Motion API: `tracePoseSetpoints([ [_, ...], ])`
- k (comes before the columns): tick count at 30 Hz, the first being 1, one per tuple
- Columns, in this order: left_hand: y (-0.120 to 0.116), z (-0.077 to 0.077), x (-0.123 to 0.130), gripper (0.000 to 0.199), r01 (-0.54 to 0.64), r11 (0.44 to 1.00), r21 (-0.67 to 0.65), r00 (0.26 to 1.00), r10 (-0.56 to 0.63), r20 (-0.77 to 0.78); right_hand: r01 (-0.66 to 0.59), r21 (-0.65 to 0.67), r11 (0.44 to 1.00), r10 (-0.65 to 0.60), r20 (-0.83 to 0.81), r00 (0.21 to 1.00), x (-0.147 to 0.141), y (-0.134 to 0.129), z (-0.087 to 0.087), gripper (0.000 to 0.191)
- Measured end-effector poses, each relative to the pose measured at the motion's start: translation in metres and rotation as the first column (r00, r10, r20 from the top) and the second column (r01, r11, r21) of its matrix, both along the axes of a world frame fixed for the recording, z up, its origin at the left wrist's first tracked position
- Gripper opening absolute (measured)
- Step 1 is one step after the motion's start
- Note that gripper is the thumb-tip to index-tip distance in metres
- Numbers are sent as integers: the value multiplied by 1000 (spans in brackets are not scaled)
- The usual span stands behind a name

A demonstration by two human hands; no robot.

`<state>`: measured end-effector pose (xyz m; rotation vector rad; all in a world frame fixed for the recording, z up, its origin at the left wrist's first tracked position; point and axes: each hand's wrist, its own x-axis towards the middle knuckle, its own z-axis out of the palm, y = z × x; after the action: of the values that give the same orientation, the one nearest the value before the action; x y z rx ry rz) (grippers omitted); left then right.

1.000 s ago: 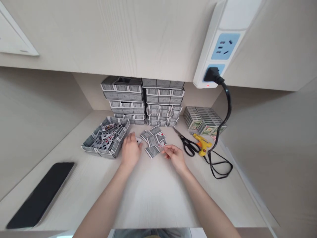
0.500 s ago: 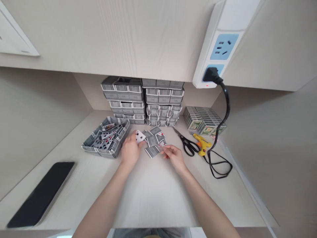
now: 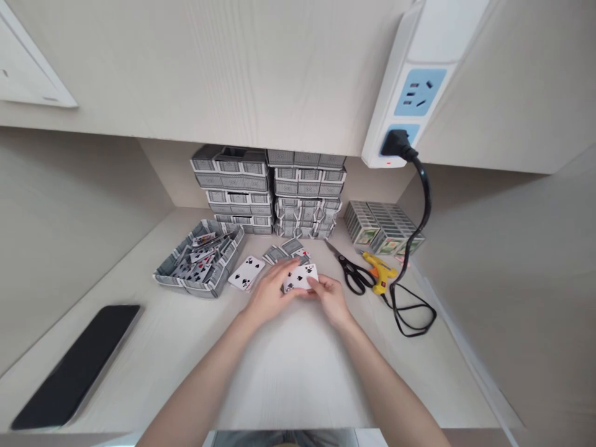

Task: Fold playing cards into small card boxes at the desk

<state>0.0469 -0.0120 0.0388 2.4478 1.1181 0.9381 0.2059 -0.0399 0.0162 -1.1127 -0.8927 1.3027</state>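
Note:
A five of spades playing card is held face up between my hands. My left hand grips its left end, fingers behind and thumb along the lower edge. At the right end, my right hand pinches it with the thumb on its face. Beyond the card lie several overlapping playing cards, mostly grey backs up and partly hidden by my left hand. A face-up spade card lies on the table left of my left hand, with another card edge showing beneath.
A box made of cards holds loose cards and a metal tool at left. Card-built boxes are stacked behind. Right are scissors, a yellow glue gun, its cord, card packs and a power strip. A phone lies front left.
My left hand has left the spade card on the table and moved right. Both hands now hold the five of spades, lifted face up near the card pile.

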Motion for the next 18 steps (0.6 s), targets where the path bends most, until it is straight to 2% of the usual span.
tracePoseSetpoints([
  [2, 8, 0, -8, 41, -182, 983, -11, 983, 182, -8, 68, -11, 998, -68, 4, 998, 4, 3, -3, 38],
  [4, 17, -3, -18, 46, -432, 902, -6, 900, 431, -71, 109, -15, 994, -109, -5, 994, 7, 4, -3, 37],
  [5, 21, -4, -22, 50, -529, 848, 1, 842, 525, -125, 122, -16, 992, -122, -7, 993, 8, 4, -3, 35],
  [6, 23, -6, -26, 54, -575, 818, 11, 803, 567, -183, 129, -16, 992, -129, -7, 992, 9, 4, -3, 34],
  [11, 26, -7, -36, 56, -656, 754, 16, 699, 616, -363, 125, -17, 992, -125, 1, 992, 8, 4, -2, 34],
  [18, 23, -2, -34, 53, -650, 759, 25, 703, 614, -357, 101, -44, 994, -100, 11, 995, 5, 4, -4, 34],
])
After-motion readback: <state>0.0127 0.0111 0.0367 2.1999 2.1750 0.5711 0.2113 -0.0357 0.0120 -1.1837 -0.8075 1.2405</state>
